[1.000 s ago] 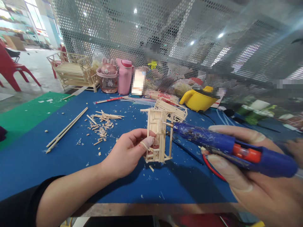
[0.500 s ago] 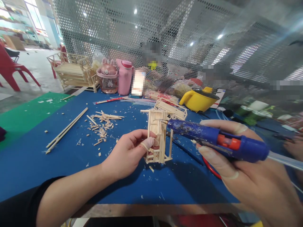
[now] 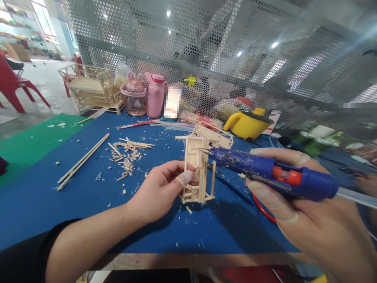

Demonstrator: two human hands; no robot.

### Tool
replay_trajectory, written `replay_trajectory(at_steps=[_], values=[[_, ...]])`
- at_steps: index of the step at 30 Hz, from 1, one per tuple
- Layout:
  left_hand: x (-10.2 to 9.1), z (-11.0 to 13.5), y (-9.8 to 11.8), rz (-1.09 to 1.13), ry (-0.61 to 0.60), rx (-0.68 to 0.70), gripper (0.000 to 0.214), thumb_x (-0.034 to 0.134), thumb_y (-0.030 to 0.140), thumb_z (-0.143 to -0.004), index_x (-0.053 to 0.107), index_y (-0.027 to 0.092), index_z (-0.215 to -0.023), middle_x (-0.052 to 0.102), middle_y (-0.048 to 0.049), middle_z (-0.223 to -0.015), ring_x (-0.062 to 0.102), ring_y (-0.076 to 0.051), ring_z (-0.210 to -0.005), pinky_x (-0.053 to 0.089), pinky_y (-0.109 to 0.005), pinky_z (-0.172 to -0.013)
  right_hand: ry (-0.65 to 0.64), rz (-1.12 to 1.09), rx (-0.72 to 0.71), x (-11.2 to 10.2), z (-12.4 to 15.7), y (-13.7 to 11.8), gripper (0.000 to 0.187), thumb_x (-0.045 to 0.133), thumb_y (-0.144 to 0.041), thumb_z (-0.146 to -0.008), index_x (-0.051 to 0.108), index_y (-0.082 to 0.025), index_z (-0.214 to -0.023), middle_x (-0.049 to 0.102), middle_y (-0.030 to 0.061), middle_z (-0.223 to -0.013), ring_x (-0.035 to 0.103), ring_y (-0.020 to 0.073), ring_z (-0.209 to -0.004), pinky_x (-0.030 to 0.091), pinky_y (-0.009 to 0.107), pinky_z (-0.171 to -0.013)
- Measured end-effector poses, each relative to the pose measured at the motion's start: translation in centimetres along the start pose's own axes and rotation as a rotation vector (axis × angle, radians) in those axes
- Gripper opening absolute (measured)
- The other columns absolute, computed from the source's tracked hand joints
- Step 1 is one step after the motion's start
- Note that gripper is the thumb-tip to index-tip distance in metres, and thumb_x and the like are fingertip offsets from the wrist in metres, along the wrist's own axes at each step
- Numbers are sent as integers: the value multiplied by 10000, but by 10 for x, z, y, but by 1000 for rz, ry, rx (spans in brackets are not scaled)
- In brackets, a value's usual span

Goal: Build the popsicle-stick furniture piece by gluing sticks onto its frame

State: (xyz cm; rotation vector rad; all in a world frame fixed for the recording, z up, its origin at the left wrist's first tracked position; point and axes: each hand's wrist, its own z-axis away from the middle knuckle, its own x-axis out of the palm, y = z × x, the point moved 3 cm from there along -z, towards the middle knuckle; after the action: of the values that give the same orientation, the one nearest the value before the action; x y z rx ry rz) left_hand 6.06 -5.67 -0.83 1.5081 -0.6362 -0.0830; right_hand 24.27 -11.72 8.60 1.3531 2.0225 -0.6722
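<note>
My left hand (image 3: 165, 186) grips a small frame of thin wooden sticks (image 3: 202, 177) by its lower left side, holding it upright over the blue table surface (image 3: 141, 232). Some of those fingers are hidden behind the sticks. In my right hand (image 3: 306, 208) is a blue hot glue gun (image 3: 253, 163), with a clear glue stick (image 3: 357, 196) coming out of its back end. Its metal tip points left at the upper part of the frame; whether it touches the wood I cannot tell. Finger covers wrap several of my fingertips.
Stick offcuts (image 3: 126, 157) and two long sticks (image 3: 84, 161) lie on the left. Behind the frame are another stick piece (image 3: 213, 135) and a yellow pot (image 3: 250, 124). Pink bottles (image 3: 155, 96) and a larger wooden model (image 3: 91, 88) stand before a perforated metal screen (image 3: 141, 43).
The glue gun and my right hand have shifted very slightly to the right. My left hand and the stick frame stay almost still.
</note>
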Motion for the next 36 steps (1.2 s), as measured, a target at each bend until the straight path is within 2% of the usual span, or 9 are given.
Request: replay_trajectory(at_steps=[7, 20, 25, 31, 36], values=[[0, 0, -1, -10, -2, -3, 231, 627, 365, -802, 613, 156, -901, 646, -27, -803, 575, -116, -720, 486, -247, -680, 19, 25, 23, -1, -2, 1, 317, 510, -502, -828, 545, -292, -1064, 628, 8, -995, 617, 202, -862, 535, 300, -724], [-1, 1, -1, -12, -8, 2, 233, 624, 370, -807, 610, 159, -905, 646, -24, -810, 575, -114, -723, 488, -241, -672, -1, -29, 22, 0, -1, 2, 303, 536, -480, -814, 543, -300, -1058, 630, -11, -971, 620, 184, -833, 535, 281, -725], [0, 0, -1, -25, -4, -6, 251, 628, 391, -800, 614, 160, -899, 649, -28, -804, 582, -123, -716, 493, -256, -675, 41, -53, 83, -2, 0, 3, 287, 553, -432, -815, 542, -301, -1069, 633, -16, -985, 623, 180, -813, 529, 299, -777], [-1, 0, -1, -18, 12, -5, 270, 651, 398, -777, 621, 159, -901, 657, -35, -813, 594, -136, -734, 493, -263, -682, 21, -36, 44, 0, 1, 3, 291, 552, -457, -810, 553, -294, -1051, 633, -3, -971, 620, 189, -817, 535, 303, -738], [-1, 0, 0, -16, 8, -11, 259, 640, 396, -788, 618, 161, -894, 659, -31, -809, 590, -130, -721, 494, -261, -674, 87, -33, 87, -3, 3, 5, 300, 562, -431, -813, 562, -285, -1075, 636, -1, -1005, 621, 193, -857, 515, 323, -831]])
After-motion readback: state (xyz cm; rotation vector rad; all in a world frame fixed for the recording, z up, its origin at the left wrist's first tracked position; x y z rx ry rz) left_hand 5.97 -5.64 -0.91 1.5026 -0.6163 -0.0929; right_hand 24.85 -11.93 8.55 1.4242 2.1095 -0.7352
